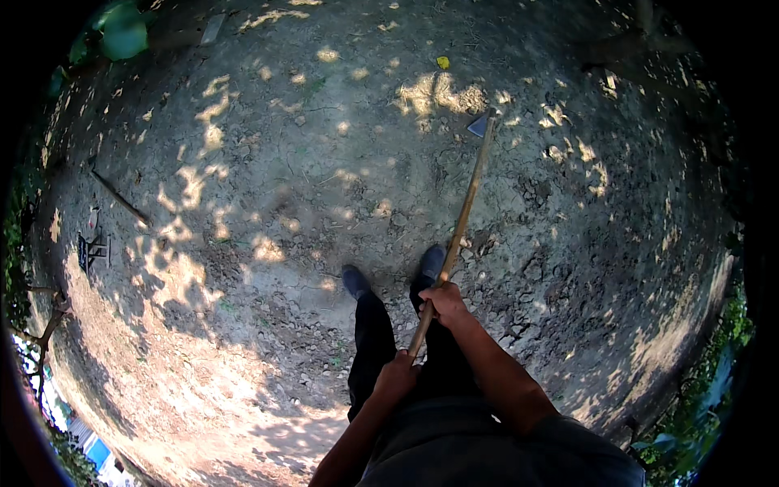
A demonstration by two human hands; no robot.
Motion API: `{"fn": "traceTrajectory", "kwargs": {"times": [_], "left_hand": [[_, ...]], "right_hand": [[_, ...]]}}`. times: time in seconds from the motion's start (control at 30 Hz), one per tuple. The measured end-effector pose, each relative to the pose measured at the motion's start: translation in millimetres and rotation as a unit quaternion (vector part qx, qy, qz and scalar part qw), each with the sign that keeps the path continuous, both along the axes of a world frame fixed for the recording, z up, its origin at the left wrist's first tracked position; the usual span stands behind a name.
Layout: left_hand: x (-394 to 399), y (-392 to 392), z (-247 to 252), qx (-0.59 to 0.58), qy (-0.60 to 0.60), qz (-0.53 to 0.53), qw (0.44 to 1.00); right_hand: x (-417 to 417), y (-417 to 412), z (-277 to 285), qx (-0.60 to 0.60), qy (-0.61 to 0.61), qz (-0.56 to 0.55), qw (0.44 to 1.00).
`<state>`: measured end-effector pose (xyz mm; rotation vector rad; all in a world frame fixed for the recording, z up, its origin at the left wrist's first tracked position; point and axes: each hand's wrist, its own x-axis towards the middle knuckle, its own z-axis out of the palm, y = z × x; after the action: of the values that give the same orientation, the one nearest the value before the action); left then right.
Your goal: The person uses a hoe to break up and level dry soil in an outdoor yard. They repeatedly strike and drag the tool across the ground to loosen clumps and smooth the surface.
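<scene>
A hoe with a long wooden handle [465, 213] slants forward and slightly right from my body. Near the end of that handle, close to my waist, my left hand [398, 374] is closed around the wood. Farther up, just below my right shoe [433, 262], my right hand [445, 302] grips the same handle. The hoe's metal blade [479, 125] is at the far end, pointing left, low over the soil or touching it; I cannot tell which. My left shoe [356, 281] stands on the dry, cracked ground [341, 201].
Loose clods [535, 189] lie to the right of the handle. On the left are a wooden pole [119, 198] and a small stool [94, 251]. A yellow leaf [443, 63] lies beyond the blade. Branches [48, 329] and foliage [688, 420] border the view.
</scene>
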<state>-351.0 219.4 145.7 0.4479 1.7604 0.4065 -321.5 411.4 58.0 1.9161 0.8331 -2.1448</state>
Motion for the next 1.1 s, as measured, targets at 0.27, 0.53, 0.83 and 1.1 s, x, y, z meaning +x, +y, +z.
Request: {"fn": "traceTrajectory", "kwargs": {"times": [0.27,0.53,0.83,1.1], "left_hand": [[-2,-53,32,0.022,0.025,0.014,0.999],[12,-36,10,0.013,0.017,0.010,1.000],[-10,-111,71,-0.066,0.041,0.006,0.997],[-7,-141,98,-0.061,0.013,0.059,0.996]], "right_hand": [[1,-4,-42,-0.010,-0.001,-0.113,0.994],[11,29,-13,0.046,0.014,-0.124,0.991],[4,-24,-19,-0.052,0.080,-0.151,0.984],[-11,-65,3,-0.049,0.037,-0.053,0.997]]}}
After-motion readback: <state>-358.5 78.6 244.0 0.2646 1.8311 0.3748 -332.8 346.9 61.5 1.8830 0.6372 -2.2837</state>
